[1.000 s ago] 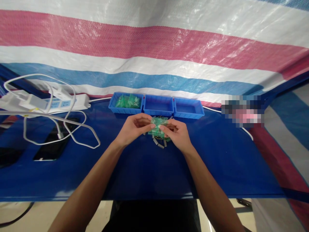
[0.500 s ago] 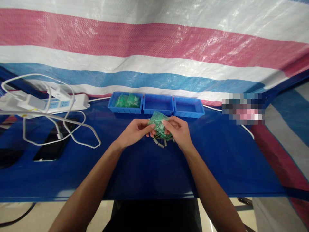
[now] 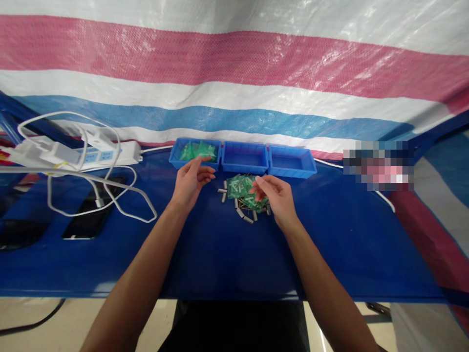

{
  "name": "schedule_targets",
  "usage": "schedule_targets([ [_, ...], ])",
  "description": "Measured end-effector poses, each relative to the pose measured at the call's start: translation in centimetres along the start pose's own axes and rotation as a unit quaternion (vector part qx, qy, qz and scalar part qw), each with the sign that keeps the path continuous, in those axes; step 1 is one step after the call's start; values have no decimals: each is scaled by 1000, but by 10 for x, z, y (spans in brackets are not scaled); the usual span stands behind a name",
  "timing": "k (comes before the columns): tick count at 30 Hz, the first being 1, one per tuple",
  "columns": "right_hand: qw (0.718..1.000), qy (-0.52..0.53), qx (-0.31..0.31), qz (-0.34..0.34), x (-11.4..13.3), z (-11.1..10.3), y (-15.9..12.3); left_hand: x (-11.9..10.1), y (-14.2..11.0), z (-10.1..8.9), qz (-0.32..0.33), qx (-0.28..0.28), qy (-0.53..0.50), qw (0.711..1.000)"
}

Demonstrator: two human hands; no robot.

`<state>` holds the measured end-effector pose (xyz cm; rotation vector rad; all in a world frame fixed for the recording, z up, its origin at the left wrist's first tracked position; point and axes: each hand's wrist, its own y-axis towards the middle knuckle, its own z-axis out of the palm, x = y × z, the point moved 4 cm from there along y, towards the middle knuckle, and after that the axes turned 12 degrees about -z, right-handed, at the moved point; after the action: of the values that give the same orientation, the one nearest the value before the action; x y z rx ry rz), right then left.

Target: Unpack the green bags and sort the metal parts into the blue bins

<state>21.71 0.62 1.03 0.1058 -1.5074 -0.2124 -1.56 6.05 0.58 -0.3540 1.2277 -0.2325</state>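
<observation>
My left hand (image 3: 193, 182) is raised at the front of the left blue bin (image 3: 194, 165), its fingers stretched to the right and apart, with nothing visible in them. Green see-through packets (image 3: 198, 150) lie in that bin. My right hand (image 3: 277, 196) is over the right side of a pile of green packets (image 3: 235, 187) on the table, thumb and fingers bent close together. Whatever may be between those fingertips is too small to tell. Small grey cylindrical pieces (image 3: 248, 220) and thin brass-coloured pins (image 3: 242, 206) lie in and around the pile.
A middle bin (image 3: 245, 159) and a right bin (image 3: 292, 162) stand beside the left one. To the left are a white power strip (image 3: 129, 152), looped white cables (image 3: 146, 196) and a black phone (image 3: 86, 215). Striped sheeting (image 3: 234, 58) hangs behind the blue table (image 3: 234, 264).
My hands have moved apart, and the green packet they held between them is now down on the pile. My left hand has gone left and up, opening. More grey pieces show.
</observation>
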Motion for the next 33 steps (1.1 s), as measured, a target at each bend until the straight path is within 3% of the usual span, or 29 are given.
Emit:
schedule_targets([
  [5, 1000, 8, 1, 6, 0, 0, 1, 1, 3, -10, 22, -61, -5, 998],
  [9, 1000, 6, -4, 0, 1, -1, 1, 2, -4, -6, 119, -79, 143, 979],
  [11, 1000, 0, -11, -5, 1, -2, 1, 2, -12, 4, 180, -53, 273, 944],
  [14, 1000, -7, -18, -10, 2, -3, 1, 8, -25, 23, 265, 59, 440, 856],
  [16, 1000, -11, -20, -12, 3, -4, 1, 14, -30, 30, 292, 113, 499, 808],
  [19, 1000, -10, -19, -14, 3, -4, 1, 20, -29, 32, 302, 128, 527, 784],
  [23, 1000, 2, -16, -13, 1, -3, 1, 20, -27, 33, 309, 119, 522, 786],
  [26, 1000, 2, -17, -15, 1, -3, 1, 19, -28, 34, 306, 118, 491, 807],
  [33, 1000, -11, -19, -18, 2, -4, 2, 15, -28, 29, 215, 99, 283, 930],
])
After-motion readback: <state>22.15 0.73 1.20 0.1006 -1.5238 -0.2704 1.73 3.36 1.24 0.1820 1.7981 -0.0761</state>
